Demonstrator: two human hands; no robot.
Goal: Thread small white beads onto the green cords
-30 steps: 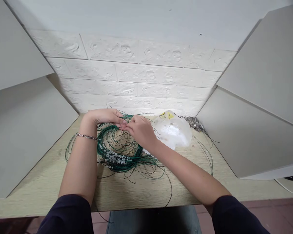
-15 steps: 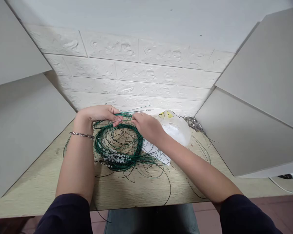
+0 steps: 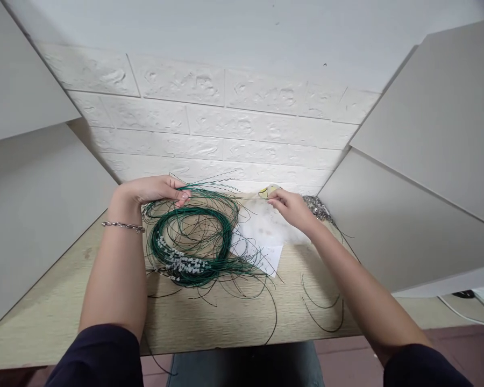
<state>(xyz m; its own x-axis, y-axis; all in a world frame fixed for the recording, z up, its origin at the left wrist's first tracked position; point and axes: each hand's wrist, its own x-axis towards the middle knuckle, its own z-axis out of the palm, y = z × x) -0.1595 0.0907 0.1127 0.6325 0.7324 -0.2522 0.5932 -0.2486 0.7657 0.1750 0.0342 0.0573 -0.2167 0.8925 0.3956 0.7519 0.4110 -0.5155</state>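
My left hand (image 3: 163,189) is closed, thumb and fingers pinching a loose bunch of thin green wires (image 3: 212,194) above the table. My right hand (image 3: 293,210) is pinched at the end of a thin wire that runs almost straight across from the left hand. Below them lies a round coil of dark green wire (image 3: 226,236), with many small white pieces like beads or connectors (image 3: 187,264) clustered at its lower left. Loose wire ends spread out of the coil to the right and toward the front.
Behind my right hand are a pale plastic bag (image 3: 294,232) and a white sheet of paper (image 3: 272,257). A heap of small greyish bits (image 3: 318,208) sits in the back right corner. Stray wires (image 3: 322,306) lie at front right. Grey panels (image 3: 427,215) and a white brick-pattern wall (image 3: 226,129) enclose the table.
My right hand has moved right, away from the left hand, drawing a thin wire out between them. My left hand keeps its pinch on the bunch. The view has shifted slightly.
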